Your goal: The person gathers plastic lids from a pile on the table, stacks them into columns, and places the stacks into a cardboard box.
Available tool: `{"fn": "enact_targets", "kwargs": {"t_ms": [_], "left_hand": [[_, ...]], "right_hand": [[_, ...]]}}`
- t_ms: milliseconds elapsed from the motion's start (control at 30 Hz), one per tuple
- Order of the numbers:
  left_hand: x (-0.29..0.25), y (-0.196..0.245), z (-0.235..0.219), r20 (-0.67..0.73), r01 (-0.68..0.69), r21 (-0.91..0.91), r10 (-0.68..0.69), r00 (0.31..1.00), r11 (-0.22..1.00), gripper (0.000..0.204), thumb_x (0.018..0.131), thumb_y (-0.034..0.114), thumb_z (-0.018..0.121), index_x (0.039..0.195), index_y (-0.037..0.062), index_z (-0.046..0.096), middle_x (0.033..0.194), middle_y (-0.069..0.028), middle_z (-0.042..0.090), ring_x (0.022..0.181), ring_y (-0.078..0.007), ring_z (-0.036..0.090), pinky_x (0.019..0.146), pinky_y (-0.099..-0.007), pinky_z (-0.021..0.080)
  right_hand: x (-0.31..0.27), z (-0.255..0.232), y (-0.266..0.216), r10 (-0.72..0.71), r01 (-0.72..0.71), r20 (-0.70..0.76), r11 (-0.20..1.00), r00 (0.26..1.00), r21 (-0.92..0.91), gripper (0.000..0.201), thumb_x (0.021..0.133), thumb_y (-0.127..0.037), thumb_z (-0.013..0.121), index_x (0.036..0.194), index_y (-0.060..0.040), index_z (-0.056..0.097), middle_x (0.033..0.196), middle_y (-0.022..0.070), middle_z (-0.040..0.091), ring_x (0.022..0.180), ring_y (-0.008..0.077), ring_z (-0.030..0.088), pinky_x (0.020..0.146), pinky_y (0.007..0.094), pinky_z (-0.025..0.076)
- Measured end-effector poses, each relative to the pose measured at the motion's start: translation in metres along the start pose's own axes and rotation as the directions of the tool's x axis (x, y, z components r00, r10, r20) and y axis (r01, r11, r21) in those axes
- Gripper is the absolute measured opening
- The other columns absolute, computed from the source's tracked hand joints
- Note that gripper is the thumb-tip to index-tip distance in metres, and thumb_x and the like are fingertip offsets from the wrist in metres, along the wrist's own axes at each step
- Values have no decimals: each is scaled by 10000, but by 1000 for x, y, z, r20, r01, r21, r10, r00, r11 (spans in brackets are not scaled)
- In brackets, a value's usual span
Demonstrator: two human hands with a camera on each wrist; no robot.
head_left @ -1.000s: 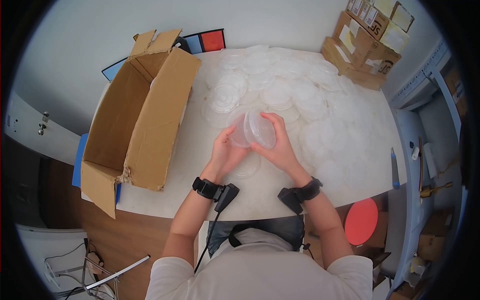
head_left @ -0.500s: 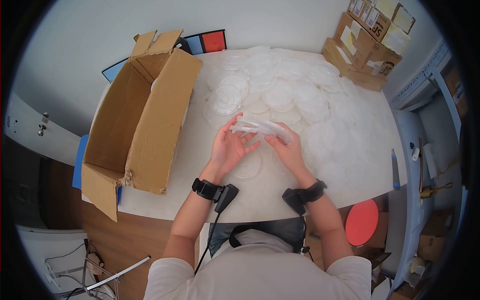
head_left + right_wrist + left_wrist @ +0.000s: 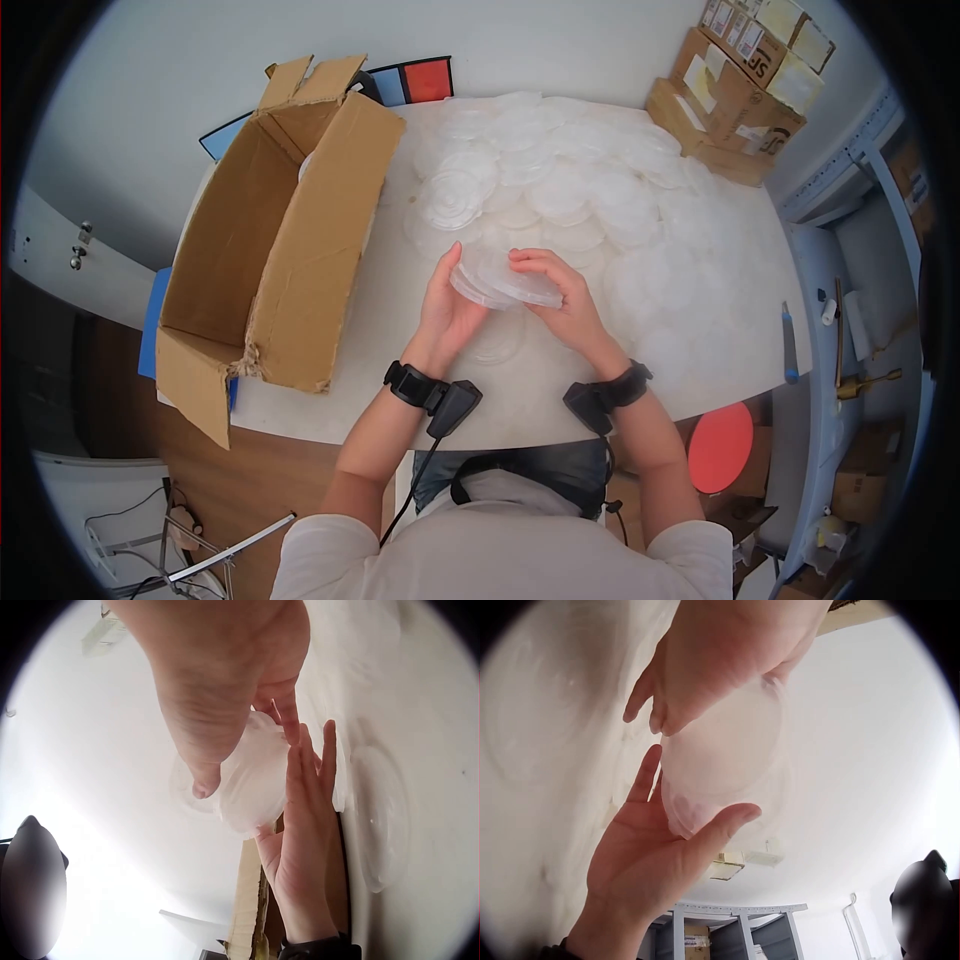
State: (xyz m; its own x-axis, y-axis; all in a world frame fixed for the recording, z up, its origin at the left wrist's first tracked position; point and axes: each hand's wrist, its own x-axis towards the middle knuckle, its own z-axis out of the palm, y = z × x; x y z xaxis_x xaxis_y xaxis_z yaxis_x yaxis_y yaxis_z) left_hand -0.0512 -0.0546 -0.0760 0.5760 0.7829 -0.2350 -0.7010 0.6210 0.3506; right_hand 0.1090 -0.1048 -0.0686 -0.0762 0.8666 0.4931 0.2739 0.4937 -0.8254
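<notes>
Several round clear plastic lids (image 3: 500, 278) lie fanned together between the two hands, over the front middle of the table. My left hand (image 3: 447, 312) supports their left side; in the left wrist view its thumb (image 3: 739, 816) crosses the front of the lids (image 3: 724, 746) with the fingers behind. From the right, my right hand (image 3: 570, 308) grips the stack, fingers over the top edge and thumb beneath. The right wrist view shows the lids (image 3: 251, 780) between the right hand (image 3: 217, 690) and the left palm (image 3: 304, 840).
A wide heap of similar lids (image 3: 640, 210) covers the back and right of the white table (image 3: 385, 400). At the left stands an open cardboard box (image 3: 310, 250). Stacked cartons (image 3: 735, 110) sit at the back right, and a blue-handled tool (image 3: 789, 340) lies near the right edge.
The lids were split between the hands, then tipped edge-on in the right hand with the left fingers spread. Now they lie flatter and the left hand closes on them again.
</notes>
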Motion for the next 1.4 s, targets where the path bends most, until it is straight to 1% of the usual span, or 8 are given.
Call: {"fn": "enact_targets", "kwargs": {"t_ms": [400, 567, 633, 833, 967, 1033, 1133, 1400], "left_hand": [[-13, -5, 17, 283, 217, -108, -180, 942, 970, 556, 883, 507, 336, 1297, 136, 325, 1315, -111, 354, 1182, -308, 376, 987, -531, 287], [-8, -2, 12, 141, 131, -45, -124, 982, 990, 502, 876, 510, 346, 1283, 216, 360, 1342, -127, 325, 1225, -348, 327, 957, -526, 323], [-5, 1, 7, 108, 119, 3, -119, 987, 993, 492, 877, 509, 345, 1283, 230, 361, 1340, -131, 326, 1232, -356, 317, 942, -516, 341], [-4, 10, 7, 161, 175, -40, -166, 973, 984, 492, 883, 523, 313, 1283, 238, 345, 1299, -151, 366, 1196, -373, 352, 848, -476, 393], [-2, 10, 1, 226, 238, -88, -214, 950, 967, 593, 861, 586, 279, 1344, 241, 273, 1368, -151, 294, 1223, -385, 317, 906, -532, 340], [-3, 9, 3, 274, 283, -122, -242, 931, 951, 647, 850, 610, 270, 1376, 237, 226, 1395, -153, 257, 1236, -392, 300, 941, -577, 300], [-7, 5, 10, 364, 260, 14, -247, 898, 966, 680, 837, 640, 246, 1386, 241, 199, 1388, -139, 271, 1233, -375, 312, 948, -640, 244], [-8, 0, 10, 377, 173, 234, -253, 891, 957, 660, 840, 527, 413, 1389, 240, 184, 1369, -62, 312, 1225, -289, 352, 946, -623, 277]], "right_hand": [[-4, -1, -6, -22, 9, -57, 978, 998, -210, 316, 706, 41, 605, 1015, -14, 568, 1065, 126, 574, 924, 245, 589, 766, 316, 484], [-11, -1, -1, 36, -81, -297, 987, 954, -141, 188, 765, 9, 594, 952, 33, 585, 887, 105, 637, 804, 166, 611, 646, 277, 484], [-9, -5, -1, 299, -200, -397, 942, 868, 271, 128, 792, -28, 593, 902, 38, 597, 824, 73, 636, 789, 125, 585, 620, 247, 449], [-1, -11, -2, 341, -25, -566, 870, 751, 492, 97, 807, -64, 595, 870, 10, 597, 806, 48, 614, 697, 105, 546, 625, 241, 418], [0, -7, -11, 455, -47, -471, 755, 756, 654, 92, 802, -60, 603, 870, 2, 595, 792, 44, 604, 670, 101, 534, 602, 243, 424], [-6, -2, -7, 539, -298, -107, 609, 836, 735, 127, 792, -58, 619, 896, 10, 593, 799, 50, 608, 671, 100, 544, 579, 234, 426], [-8, 3, -3, 482, -342, -186, 799, 856, 495, 156, 776, -62, 637, 904, 17, 597, 788, 52, 614, 656, 95, 552, 565, 225, 431], [-9, 2, 0, 437, -380, -334, 897, 835, 225, 160, 751, -75, 654, 860, 34, 611, 775, 47, 629, 673, 82, 564, 608, 217, 447]]}}
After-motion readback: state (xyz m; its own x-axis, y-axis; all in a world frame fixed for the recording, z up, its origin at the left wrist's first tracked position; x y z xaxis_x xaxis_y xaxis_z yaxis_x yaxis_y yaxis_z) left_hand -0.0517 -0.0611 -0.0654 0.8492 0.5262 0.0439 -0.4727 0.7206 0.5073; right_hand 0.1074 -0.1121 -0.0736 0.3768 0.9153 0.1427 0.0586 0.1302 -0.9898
